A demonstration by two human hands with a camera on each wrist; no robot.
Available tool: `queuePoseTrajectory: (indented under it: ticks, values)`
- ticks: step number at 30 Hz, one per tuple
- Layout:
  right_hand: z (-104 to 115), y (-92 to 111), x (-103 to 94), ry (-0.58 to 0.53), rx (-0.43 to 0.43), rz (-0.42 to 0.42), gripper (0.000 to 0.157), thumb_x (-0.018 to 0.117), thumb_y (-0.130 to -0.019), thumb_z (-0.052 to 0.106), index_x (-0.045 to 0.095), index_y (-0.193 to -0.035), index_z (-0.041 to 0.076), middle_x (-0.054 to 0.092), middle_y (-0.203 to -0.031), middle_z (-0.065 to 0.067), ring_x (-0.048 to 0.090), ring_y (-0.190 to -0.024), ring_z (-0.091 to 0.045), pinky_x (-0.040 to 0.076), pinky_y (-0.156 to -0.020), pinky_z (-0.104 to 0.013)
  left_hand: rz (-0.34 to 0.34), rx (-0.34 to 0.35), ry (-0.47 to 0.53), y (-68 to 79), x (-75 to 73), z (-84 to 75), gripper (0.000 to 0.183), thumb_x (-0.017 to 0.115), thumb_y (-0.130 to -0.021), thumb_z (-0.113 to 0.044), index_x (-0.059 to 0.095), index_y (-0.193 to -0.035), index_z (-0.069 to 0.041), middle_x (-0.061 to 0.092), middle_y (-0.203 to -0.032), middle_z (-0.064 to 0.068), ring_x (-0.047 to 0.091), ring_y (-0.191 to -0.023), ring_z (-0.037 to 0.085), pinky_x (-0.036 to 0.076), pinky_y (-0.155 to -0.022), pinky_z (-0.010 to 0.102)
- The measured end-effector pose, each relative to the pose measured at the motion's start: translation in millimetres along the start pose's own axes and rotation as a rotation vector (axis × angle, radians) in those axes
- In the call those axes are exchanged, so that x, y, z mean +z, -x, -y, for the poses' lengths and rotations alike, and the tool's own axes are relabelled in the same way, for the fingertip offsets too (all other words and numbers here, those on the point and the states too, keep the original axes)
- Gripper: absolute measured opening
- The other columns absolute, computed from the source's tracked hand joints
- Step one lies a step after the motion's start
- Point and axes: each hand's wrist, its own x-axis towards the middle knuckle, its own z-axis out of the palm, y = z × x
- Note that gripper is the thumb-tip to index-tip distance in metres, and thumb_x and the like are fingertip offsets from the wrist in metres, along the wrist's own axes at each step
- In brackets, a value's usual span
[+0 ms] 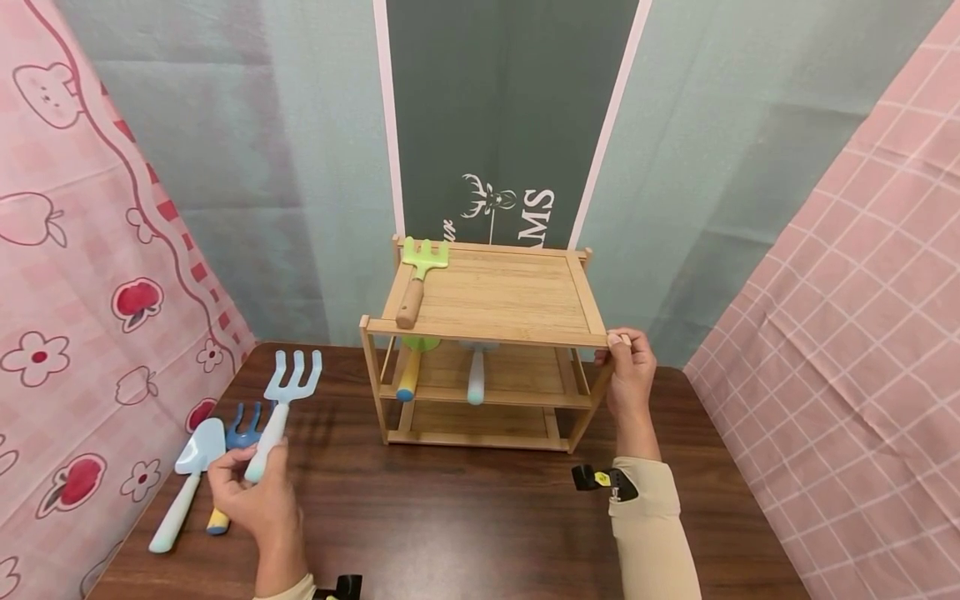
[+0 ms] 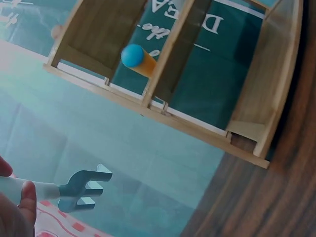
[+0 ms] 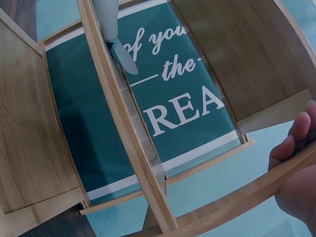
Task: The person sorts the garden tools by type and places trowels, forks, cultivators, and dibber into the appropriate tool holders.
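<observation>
My left hand point(image 1: 258, 492) holds a pale blue garden fork point(image 1: 294, 382) by its whitish handle, tines pointing up, left of the wooden shelf rack point(image 1: 510, 292). In the left wrist view the fork point(image 2: 79, 190) shows beside the rack's side frame. My right hand point(image 1: 632, 371) grips the rack's front right top corner, fingers around the post. On the top shelf lies a green fork point(image 1: 424, 260) with a wooden handle. The middle shelf holds a tool with a yellow handle point(image 1: 409, 375) and one with a pale handle point(image 1: 476, 379); their heads are partly hidden under the top.
On the brown table point(image 1: 450, 517) at the left lie a pale blue trowel point(image 1: 201, 446) and a darker blue fork point(image 1: 243, 433) with a yellow handle, partly behind my left hand. Pink curtains point(image 1: 840, 333) hang at both sides, a green-grey cloth point(image 1: 315, 208) behind.
</observation>
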Motion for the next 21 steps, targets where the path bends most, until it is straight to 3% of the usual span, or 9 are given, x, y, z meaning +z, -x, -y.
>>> queuePoseTrajectory:
  ticks: [5, 18, 21]
  values:
    - [1, 1, 0.0, 0.001, 0.0, 0.004, 0.01, 0.049, -0.09, -0.006, 0.058, -0.085, -0.003, 0.054, -0.069, -0.006, 0.053, -0.056, -0.013, 0.046, -0.051, -0.022, 0.021, 0.006, 0.087, 3.2, 6.2, -5.8, 0.031, 0.062, -0.059, 0.03, 0.05, -0.076, 0.008, 0.047, -0.083, 0.019, 0.054, -0.072, 0.025, 0.049, -0.055, 0.024]
    - [0, 0, -1.0, -0.003, -0.002, 0.001, 0.005, 0.055, -0.088, -0.001, 0.056, -0.087, -0.006, 0.055, -0.071, -0.007, 0.054, -0.056, -0.013, 0.046, -0.051, -0.022, 0.093, 0.008, 0.164, 17.3, 22.5, -20.8, 0.032, 0.062, -0.061, 0.03, 0.047, -0.079, 0.009, 0.047, -0.086, 0.023, 0.054, -0.079, 0.028, 0.053, -0.061, 0.026]
    - [-1, 0, -0.8, -0.01, 0.001, -0.003, 0.005, 0.056, -0.088, -0.001, 0.056, -0.087, -0.006, 0.055, -0.072, -0.007, 0.054, -0.056, -0.014, 0.046, -0.051, -0.022, 0.117, 0.035, 0.143, 21.6, 26.2, -23.9, 0.031, 0.062, -0.062, 0.029, 0.047, -0.08, 0.009, 0.047, -0.088, 0.025, 0.055, -0.082, 0.03, 0.054, -0.064, 0.029]
